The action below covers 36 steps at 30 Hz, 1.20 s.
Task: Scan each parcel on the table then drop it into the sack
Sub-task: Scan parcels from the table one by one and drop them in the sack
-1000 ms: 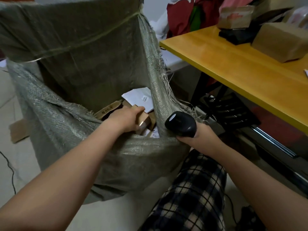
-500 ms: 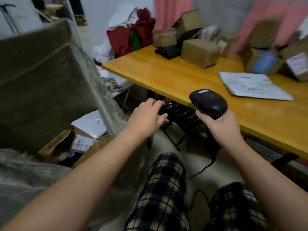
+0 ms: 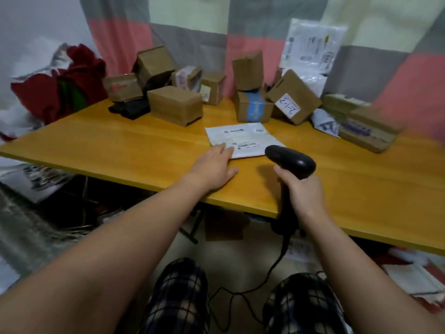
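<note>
The white mailer is pinned by the flat-fingered left hand — steadied, seemingly, for the scanner clasped by the right hand

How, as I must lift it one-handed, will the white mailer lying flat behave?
The white mailer lies thin and flat, so it is probably light and floppy, sagging if lifted by a corner. Its smooth-looking skin may slide on the table when pushed. It seems unlikely to roll.
</note>
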Available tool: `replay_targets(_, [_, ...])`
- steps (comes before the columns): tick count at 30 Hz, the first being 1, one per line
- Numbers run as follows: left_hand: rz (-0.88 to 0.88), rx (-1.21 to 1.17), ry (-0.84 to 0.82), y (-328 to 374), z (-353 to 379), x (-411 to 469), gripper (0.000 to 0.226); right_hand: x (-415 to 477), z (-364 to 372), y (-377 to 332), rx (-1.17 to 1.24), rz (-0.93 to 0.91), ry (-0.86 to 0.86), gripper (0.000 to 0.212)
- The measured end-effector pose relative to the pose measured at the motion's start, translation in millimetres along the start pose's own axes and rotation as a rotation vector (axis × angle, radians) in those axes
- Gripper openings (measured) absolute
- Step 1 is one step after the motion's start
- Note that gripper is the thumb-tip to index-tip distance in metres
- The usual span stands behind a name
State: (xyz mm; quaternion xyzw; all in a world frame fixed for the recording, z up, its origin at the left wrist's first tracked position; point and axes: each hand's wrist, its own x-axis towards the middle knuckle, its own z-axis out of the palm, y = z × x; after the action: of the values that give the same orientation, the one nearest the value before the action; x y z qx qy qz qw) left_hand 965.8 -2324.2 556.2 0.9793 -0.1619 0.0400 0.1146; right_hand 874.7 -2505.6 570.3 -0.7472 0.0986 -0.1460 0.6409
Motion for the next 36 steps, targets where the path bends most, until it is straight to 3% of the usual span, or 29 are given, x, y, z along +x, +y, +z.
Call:
replay_targets(3, [0.001,0.021,-0.1,1,3,16,0.06,0,-3,3,0.056,0.025,0.022,0.008])
replay_targets(7, [0.057,-0.033,-0.026,-7,-1,-5,0.049,-2,-5,7,0.114,0.009,0.047,0.008])
replay_targets(11, [0.094,-0.04,0.013,-9,-7,-49,0.061,-9,-4,5,0.077,-0.054,-0.018,0.011])
replay_targets(15, [0.051,-0.074,0.035,-11,-20,-56,0.031,-15,-3,6,0.001,-0.09,-0.051,0.015])
replay_targets(17, [0.064,-0.057,-0.048,-12,-23,-53,0.038,-17,-2,8,-0.039,-0.086,-0.054,0.009])
replay_targets(19, [0.04,-0.016,-0.134,-9,-24,-49,0.041,-20,-1,9,-0.052,-0.076,-0.035,0.02])
replay_targets(22, [0.02,-0.027,-0.159,4,-23,-48,0.038,-22,-1,5,-0.05,-0.039,-0.024,0.012])
replay_targets(26, [-0.027,-0.004,0.042,0,-24,-42,0.032,-20,-3,-3,-0.025,0.054,-0.027,0.015])
replay_targets(29, [-0.189,0.068,-0.133,-19,-30,-33,0.062,-18,-1,-8,0.125,0.191,-0.061,0.017])
replay_targets(31, [-0.214,0.145,-0.237,-21,-30,-35,0.071,-16,7,-11,0.196,0.267,-0.11,0.016])
replay_targets(36, [-0.143,0.193,-0.113,-7,-17,-59,0.069,-14,37,-15,0.056,0.2,-0.036,0.021])
